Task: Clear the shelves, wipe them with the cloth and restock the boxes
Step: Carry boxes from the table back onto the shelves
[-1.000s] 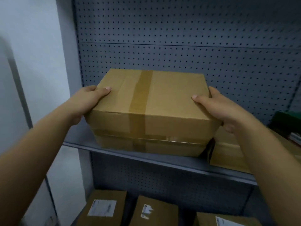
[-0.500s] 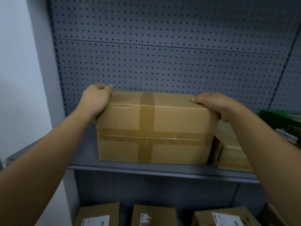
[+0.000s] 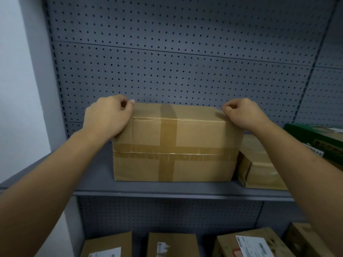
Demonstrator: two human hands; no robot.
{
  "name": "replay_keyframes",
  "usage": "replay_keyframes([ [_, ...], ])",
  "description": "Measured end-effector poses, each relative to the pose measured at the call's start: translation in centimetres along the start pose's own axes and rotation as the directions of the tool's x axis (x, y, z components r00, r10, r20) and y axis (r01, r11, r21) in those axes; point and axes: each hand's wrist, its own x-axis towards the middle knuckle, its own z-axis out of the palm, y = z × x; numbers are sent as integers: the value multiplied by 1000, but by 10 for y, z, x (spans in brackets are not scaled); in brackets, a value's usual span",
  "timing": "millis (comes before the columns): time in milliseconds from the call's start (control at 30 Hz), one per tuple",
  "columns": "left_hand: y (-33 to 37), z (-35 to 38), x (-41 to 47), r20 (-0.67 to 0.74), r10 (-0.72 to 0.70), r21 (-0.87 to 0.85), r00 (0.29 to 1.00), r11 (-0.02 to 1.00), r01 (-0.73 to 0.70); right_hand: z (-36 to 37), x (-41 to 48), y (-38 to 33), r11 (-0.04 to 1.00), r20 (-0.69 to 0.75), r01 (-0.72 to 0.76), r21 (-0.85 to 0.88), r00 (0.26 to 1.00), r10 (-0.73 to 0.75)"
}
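A brown box (image 3: 172, 145) sits on the grey shelf (image 3: 167, 190), set a little back from the front edge, with its back close to the pegboard (image 3: 176, 71). Whether the two touch cannot be seen. Brown tape (image 3: 167, 154) crosses its front face, one strip running top to bottom and another side to side.

The person has both arms stretched out to it. The left hand (image 3: 106, 117) grips the top left corner: the palm lies against the box's left side and the curled fingers and thumb hook over the top edge. The right hand (image 3: 243, 114) holds the top right corner the same way, its fingers bent and their tips on the top edge.

Just right of the box a small box (image 3: 258, 169) stands on the same shelf, partly hidden behind the right forearm. Further right a green carton (image 3: 311, 140) juts in from the frame's edge, higher than the small box.

On the level below stands a row of lower boxes (image 3: 172, 244), some with white labels (image 3: 254, 246) on top. A pale wall (image 3: 18, 71) runs along the left of the shelving.
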Motion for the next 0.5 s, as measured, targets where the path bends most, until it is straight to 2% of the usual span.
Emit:
replay_keyframes([
  [133,10,-6,-24,28,141,53,990,988,-143,-3,-23,-9,989,-12,112,-95,993,-114],
  [267,25,-10,-45,9,268,0,963,964,-268,-8,-51,-10,980,16,169,-105,986,-168],
  [500,65,3,-72,40,410,-125,911,907,-403,-26,-86,14,970,-3,144,-197,989,-148],
])
